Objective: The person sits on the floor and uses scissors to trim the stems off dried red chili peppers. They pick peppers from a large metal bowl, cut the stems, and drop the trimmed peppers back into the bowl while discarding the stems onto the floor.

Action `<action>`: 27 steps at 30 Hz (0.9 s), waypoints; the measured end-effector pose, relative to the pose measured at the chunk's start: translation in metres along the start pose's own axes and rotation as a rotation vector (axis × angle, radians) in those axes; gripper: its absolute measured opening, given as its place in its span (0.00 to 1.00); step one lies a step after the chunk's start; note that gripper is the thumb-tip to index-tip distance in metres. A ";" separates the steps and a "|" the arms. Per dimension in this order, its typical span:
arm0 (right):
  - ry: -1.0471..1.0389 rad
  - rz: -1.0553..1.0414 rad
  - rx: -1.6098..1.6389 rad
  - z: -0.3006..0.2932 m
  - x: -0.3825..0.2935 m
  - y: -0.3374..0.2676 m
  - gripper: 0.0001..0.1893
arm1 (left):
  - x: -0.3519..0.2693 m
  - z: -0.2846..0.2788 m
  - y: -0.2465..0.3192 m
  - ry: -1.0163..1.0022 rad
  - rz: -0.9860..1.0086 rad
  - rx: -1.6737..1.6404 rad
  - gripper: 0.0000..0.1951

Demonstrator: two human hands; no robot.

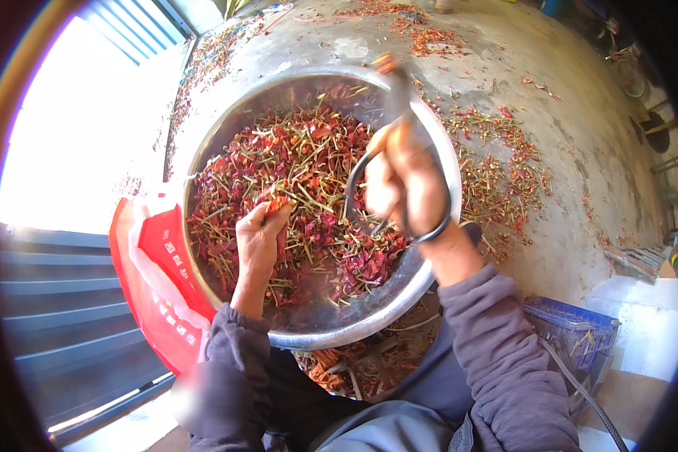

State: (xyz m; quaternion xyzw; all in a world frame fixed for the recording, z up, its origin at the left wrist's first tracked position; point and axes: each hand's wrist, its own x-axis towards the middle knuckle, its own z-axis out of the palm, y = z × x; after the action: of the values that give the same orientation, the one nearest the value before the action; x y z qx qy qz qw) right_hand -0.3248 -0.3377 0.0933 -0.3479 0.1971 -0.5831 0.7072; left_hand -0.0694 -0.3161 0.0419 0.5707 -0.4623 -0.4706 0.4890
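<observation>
A large metal basin (451, 164) stands before me, holding a heap of cut dried red chilies and pale stems (316, 152). My left hand (256, 240) is over the near left of the heap, pinching a piece of dried red chili (278, 204) between thumb and fingers. Above the basin's right side, my right hand (409, 175) grips a pair of black-handled scissors (398, 96), blades pointing away from me. Motion blurs this hand and the blades, so whether the blades are apart cannot be told. Something orange-red and blurred shows at their tip.
A red plastic bag (169, 248) bearing writing lies against the basin's left side. Chili scraps and stems (491, 169) litter the concrete floor (570, 135). To my right are a blue plastic crate (576, 322) and a dark cable (585, 390). Slatted metal panelling (68, 294) is at left.
</observation>
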 end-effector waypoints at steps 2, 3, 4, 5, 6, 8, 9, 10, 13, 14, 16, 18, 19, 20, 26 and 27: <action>0.241 -0.110 0.027 0.003 0.013 -0.021 0.23 | -0.002 -0.014 0.001 -0.023 -0.041 0.020 0.05; 0.296 -0.147 0.046 -0.003 0.015 -0.019 0.23 | -0.005 -0.015 0.002 -0.031 -0.039 -0.028 0.06; 0.358 -0.143 0.037 -0.007 0.016 -0.016 0.25 | -0.006 -0.015 0.002 -0.033 -0.018 -0.021 0.06; 0.419 -0.138 0.028 -0.008 0.016 -0.012 0.27 | -0.006 -0.015 0.004 -0.034 0.004 -0.015 0.06; 0.445 -0.125 0.018 -0.012 0.016 -0.010 0.28 | -0.006 -0.013 0.008 -0.031 0.029 -0.012 0.07; 0.415 -0.119 -0.045 -0.027 0.012 -0.011 0.28 | -0.015 -0.010 0.030 0.048 0.011 0.144 0.07; 0.407 -0.124 -0.085 -0.035 0.009 -0.018 0.28 | -0.022 -0.008 0.043 0.076 0.005 0.214 0.07; 0.381 -0.123 -0.099 -0.034 0.007 -0.021 0.28 | -0.031 -0.016 0.054 0.175 0.060 0.235 0.07; 0.319 -0.057 -0.290 -0.011 0.002 -0.019 0.30 | -0.058 -0.110 0.060 0.442 0.310 0.365 0.11; 0.314 -0.017 -0.334 -0.011 -0.003 -0.019 0.31 | -0.073 -0.120 0.077 0.556 0.212 0.485 0.11; 0.249 0.090 -0.375 -0.014 -0.007 -0.010 0.30 | -0.092 -0.172 0.068 0.771 0.244 0.912 0.12; 0.210 0.175 -0.455 -0.005 -0.013 -0.003 0.31 | -0.117 -0.214 0.055 0.705 0.157 1.218 0.16; 0.183 0.218 -0.517 0.000 -0.018 -0.003 0.31 | -0.123 -0.219 0.051 0.661 0.121 1.444 0.18; 0.155 0.205 -0.602 -0.004 -0.018 0.008 0.30 | -0.123 -0.221 0.043 0.668 0.162 1.479 0.20; 0.093 0.045 -1.037 0.014 -0.030 0.030 0.25 | -0.068 -0.083 0.053 0.270 0.138 0.420 0.14; 0.081 0.004 -1.089 0.016 -0.031 0.035 0.25 | -0.057 -0.051 0.067 0.176 0.016 0.269 0.16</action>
State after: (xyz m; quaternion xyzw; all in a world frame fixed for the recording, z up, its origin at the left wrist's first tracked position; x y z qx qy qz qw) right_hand -0.2971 -0.3012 0.0752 -0.6408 0.4984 -0.4081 0.4176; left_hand -0.0308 -0.2597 0.1172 0.6664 -0.4813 -0.3486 0.4503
